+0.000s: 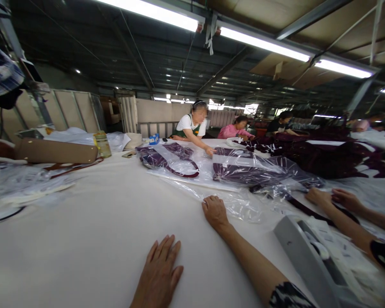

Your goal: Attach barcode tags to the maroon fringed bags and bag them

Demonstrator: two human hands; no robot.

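My left hand [160, 273] lies flat on the white table [93, 222], fingers stretched and slightly apart, holding nothing. My right hand [214, 211] reaches forward with its fingers curled down on the near edge of a clear plastic bag [240, 203]. Beyond it lie two dark purple garments in clear bags, one at centre left [167, 160] and one at centre right [250, 171].
A co-worker's two hands [332, 197] rest on plastic at the right, beside a grey tray [295, 248] of paper tags. A person across the table touches a bagged garment. A purple garment pile [333, 154] lies far right. A tan bag [56, 150], a bottle [102, 143] and loose plastic sit left.
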